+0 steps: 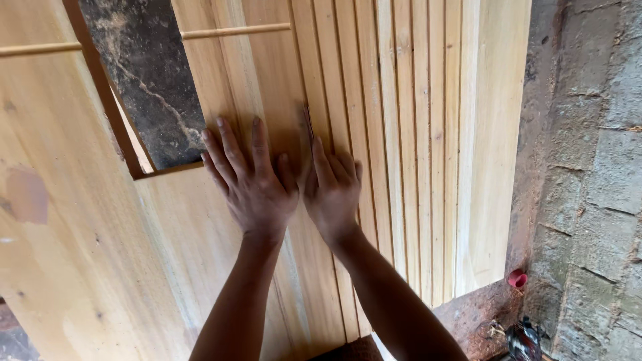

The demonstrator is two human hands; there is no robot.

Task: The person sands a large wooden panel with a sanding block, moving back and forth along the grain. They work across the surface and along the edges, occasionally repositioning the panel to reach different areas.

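Both my hands lie side by side on a pale wooden panel (200, 254). My left hand (251, 179) presses flat on it with fingers spread, pointing away from me. My right hand (332, 189) rests beside it, fingers together, with something thin and dark, possibly a pencil (308, 127), sticking out past its fingertips. The right hand sits at the edge of a row of several narrow wooden slats (401, 147) that run lengthwise across the panel. How the thin object is held is hidden.
A rectangular opening (144, 80) in the panel shows dark ground. Thin wooden strips (234, 31) cross the top. A rough block wall (588, 174) stands at the right. A small red cap (517, 279) and a dark tool (523, 341) lie at bottom right.
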